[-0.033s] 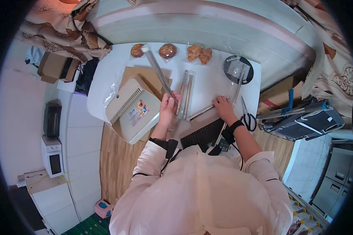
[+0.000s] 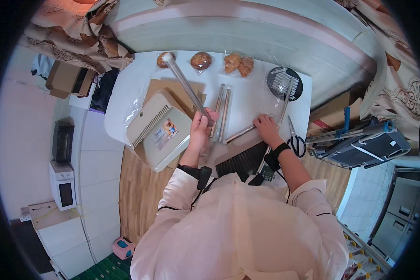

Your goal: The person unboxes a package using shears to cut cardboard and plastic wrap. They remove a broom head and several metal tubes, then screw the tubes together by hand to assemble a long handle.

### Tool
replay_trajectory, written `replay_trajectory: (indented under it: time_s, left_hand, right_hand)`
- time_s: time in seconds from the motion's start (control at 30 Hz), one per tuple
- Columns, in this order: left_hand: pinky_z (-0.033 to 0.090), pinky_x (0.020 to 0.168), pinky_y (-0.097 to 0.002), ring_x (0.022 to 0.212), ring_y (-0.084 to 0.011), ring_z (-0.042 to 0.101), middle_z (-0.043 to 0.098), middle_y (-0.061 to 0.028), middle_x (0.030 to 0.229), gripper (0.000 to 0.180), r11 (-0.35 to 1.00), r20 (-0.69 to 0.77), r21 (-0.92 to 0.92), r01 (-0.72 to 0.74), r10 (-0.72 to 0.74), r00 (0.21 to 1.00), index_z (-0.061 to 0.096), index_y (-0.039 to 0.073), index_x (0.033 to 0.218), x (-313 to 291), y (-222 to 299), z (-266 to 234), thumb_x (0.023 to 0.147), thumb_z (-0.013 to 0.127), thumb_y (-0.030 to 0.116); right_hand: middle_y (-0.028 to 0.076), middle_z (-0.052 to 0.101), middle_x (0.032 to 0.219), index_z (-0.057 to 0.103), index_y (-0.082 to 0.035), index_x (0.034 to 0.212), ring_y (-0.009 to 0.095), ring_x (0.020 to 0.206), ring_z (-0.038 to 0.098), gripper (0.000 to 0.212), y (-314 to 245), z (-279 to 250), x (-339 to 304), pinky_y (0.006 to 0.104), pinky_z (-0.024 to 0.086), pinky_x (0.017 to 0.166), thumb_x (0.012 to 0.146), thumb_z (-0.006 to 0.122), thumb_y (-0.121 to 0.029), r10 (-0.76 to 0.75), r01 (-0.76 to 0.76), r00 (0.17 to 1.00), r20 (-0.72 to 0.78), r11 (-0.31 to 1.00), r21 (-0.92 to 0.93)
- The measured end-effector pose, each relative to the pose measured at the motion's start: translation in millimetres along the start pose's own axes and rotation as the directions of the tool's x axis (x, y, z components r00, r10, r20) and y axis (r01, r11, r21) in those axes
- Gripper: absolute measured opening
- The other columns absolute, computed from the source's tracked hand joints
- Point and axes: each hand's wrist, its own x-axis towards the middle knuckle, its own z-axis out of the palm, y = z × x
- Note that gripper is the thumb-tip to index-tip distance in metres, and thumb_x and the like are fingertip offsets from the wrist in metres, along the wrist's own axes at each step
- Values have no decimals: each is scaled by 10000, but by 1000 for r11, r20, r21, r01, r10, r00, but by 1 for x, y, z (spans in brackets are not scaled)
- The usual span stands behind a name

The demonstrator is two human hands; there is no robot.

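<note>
My left hand is closed round the lower end of a shiny metal tube in clear wrap. Its white-capped end points up and away to the left. My right hand bends its fingers over the end of a shorter metal tube; its palm side is hidden. Another wrapped tube runs up from beside that hand. Between the hands, two more metal tubes lie side by side on the table. A broom head with black bristles lies at the near edge, close to my body.
A beige toothed dustpan rests partly on cardboard at the left of the white table. Wrapped buns and pastries line the far side. Black scissors and a black disc are at the right.
The far end of the tube in my left hand has swung slightly left. My right hand has stayed in place.
</note>
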Motion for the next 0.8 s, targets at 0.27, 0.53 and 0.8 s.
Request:
replay_trajectory:
  time_s: [0.27, 0.53, 0.8]
  left_hand:
    - [440, 860, -351, 935, -229, 565, 550, -138, 1012, 295, 949, 170, -297, 108, -59, 984, 404, 13, 1141, -13, 39, 9, 918, 404, 206]
    - [422, 900, -374, 967, -252, 544, 519, -160, 1069, 247, 979, 63, -194, 55, -44, 997, 378, 27, 1145, -27, 52, 9, 929, 338, 140]
    - [381, 893, -360, 889, -170, 477, 471, -56, 930, 199, 950, 100, -312, 10, 22, 995, 422, 51, 1069, -21, 50, 32, 900, 446, 152]
  right_hand:
    - [62, 526, 870, 532, -79, 896, 228, 885, 500, 160, -2, -33, 8, 375, 372, 831, 749, 485, -120, -201, 177, 967, -157, 972, -154]
    - [124, 510, 839, 493, -40, 916, 305, 816, 489, 187, -21, -119, -38, 396, 374, 725, 732, 504, -11, 208, -118, 959, -194, 912, 392]
    - [170, 489, 867, 455, -22, 945, 365, 760, 509, 238, -17, -120, -81, 446, 410, 645, 765, 546, -148, 599, -522, 788, -143, 773, 361]
